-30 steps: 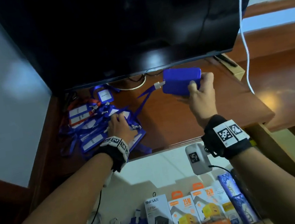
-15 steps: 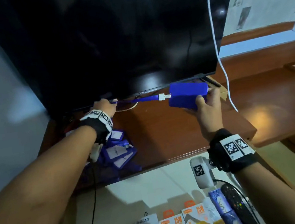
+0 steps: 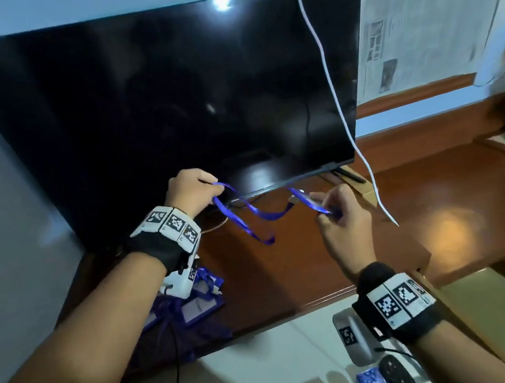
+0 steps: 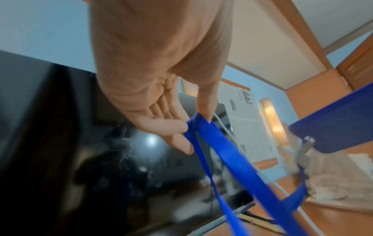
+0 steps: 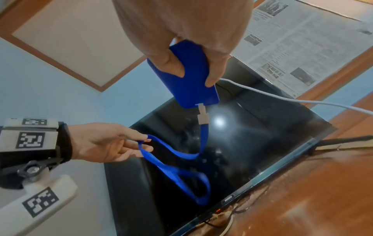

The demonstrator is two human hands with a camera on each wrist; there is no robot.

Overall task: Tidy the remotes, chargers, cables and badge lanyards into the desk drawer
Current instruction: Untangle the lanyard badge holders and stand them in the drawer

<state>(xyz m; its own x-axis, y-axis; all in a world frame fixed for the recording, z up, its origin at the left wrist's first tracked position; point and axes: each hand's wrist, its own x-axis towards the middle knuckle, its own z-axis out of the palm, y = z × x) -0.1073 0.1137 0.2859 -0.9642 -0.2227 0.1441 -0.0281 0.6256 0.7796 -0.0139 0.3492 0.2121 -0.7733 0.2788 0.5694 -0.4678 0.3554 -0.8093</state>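
Both hands are raised above the wooden desk (image 3: 288,270), in front of the dark TV screen (image 3: 167,105). The right hand (image 3: 343,220) grips the blue badge holder (image 5: 187,75) — thumb on one face, fingers curled round the far edge. Its blue lanyard strap (image 3: 242,222) sags in loops between the hands, clear of the desk. The left hand (image 3: 192,190) pinches the strap's far loop between thumb and fingertips (image 4: 181,127). More blue badges (image 3: 196,306) lie piled at the near left of the desk.
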